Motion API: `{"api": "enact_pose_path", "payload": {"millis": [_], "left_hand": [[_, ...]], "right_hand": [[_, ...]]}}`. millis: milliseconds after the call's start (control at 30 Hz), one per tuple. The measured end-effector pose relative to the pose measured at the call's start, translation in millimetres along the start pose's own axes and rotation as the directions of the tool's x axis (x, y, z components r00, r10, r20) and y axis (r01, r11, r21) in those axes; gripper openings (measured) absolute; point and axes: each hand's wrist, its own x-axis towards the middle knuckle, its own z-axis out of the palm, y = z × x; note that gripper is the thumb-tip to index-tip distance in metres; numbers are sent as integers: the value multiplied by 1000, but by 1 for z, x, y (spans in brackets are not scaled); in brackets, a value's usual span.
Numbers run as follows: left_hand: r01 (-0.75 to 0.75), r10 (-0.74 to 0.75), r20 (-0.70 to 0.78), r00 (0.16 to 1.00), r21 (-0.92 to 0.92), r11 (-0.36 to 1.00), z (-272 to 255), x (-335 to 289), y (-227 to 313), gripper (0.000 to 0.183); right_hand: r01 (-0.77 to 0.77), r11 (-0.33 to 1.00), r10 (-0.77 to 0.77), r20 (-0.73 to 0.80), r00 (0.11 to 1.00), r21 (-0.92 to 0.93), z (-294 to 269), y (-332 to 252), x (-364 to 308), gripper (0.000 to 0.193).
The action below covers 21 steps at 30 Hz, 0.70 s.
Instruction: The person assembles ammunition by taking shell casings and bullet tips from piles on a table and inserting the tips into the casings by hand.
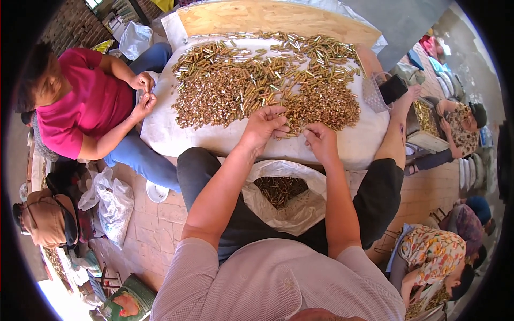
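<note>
Small brass-coloured metal pieces (pixel 214 101) lie in a broad heap on a white-covered table in front of me. Longer cylindrical metal parts (pixel 214 59) are spread behind them. My left hand (pixel 264 128) is over the near edge of the heap, thumb and fingers curled together. Just to its right, my right hand (pixel 322 142) is pinched at the fingertips. Whatever sits in either pinch is too small to make out. Below my hands, between my knees, an open white sack (pixel 257 206) holds many dark, slender metal parts (pixel 281 191).
A wooden board (pixel 278 21) edges the table's far side. At the left sits a person in a pink shirt (pixel 85 101), fingers together. A clear plastic basket (pixel 378 91) is at the table's right. A white bag (pixel 115 206) and bowl (pixel 157 191) are on the floor. Others work at right.
</note>
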Motion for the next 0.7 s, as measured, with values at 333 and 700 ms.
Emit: {"api": "enact_pose_path", "payload": {"millis": [333, 700], "left_hand": [[25, -25, 27, 999, -15, 1000, 0, 3, -8, 19], [27, -26, 49, 998, -13, 1000, 3, 6, -15, 21]], "right_hand": [[-184, 835, 122, 151, 981, 519, 0, -22, -4, 16], [-267, 686, 121, 255, 959, 677, -8, -33, -10, 29]]}}
